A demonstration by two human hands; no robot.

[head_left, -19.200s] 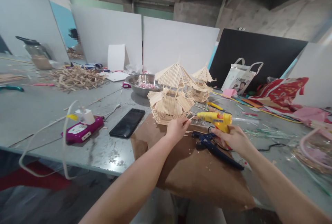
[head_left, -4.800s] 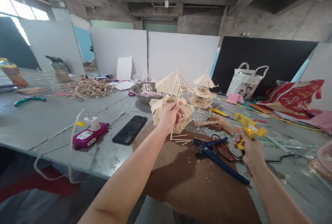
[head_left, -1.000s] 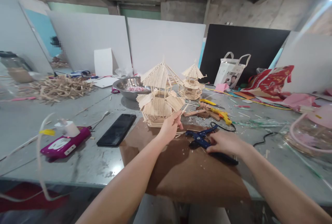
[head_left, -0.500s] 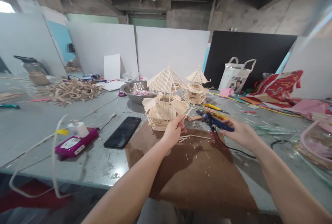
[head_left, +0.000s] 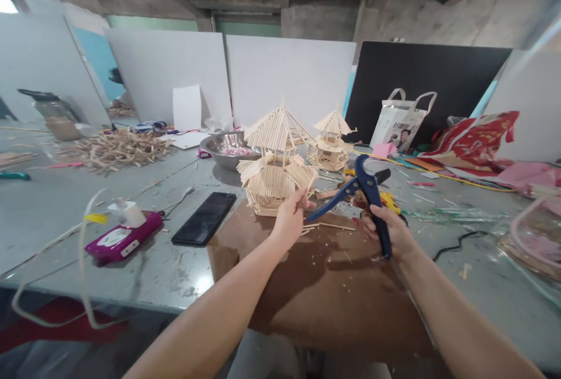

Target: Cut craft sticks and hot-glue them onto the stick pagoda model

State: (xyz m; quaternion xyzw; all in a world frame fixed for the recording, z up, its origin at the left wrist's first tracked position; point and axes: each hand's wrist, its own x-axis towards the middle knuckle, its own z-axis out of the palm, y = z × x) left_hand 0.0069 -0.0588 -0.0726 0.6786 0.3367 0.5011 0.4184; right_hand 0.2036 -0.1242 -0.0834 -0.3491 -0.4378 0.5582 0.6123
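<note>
My left hand (head_left: 290, 218) is closed in a pinch on a thin wooden stick, right beside the lower roof of a wooden stick pagoda model (head_left: 276, 162). My right hand (head_left: 390, 233) is wrapped round one handle of a blue cutter (head_left: 366, 192), held up above the brown board (head_left: 333, 285) with its handles spread and its head pointing up. A few loose sticks (head_left: 333, 227) lie on the board between my hands. The yellow glue gun (head_left: 388, 200) lies behind the cutter, mostly hidden.
A smaller pagoda model (head_left: 332, 142) and a steel bowl (head_left: 221, 148) stand behind. A black phone (head_left: 204, 218), a pink power bank (head_left: 118, 235) with white cable, a stick pile (head_left: 116, 148), a paper bag (head_left: 401, 127) and red cloth (head_left: 471, 145) lie on the grey table (head_left: 52, 192).
My right hand has picked the blue cutter up off the board and raised it upright, handles spread. My left hand keeps its stick by the pagoda.
</note>
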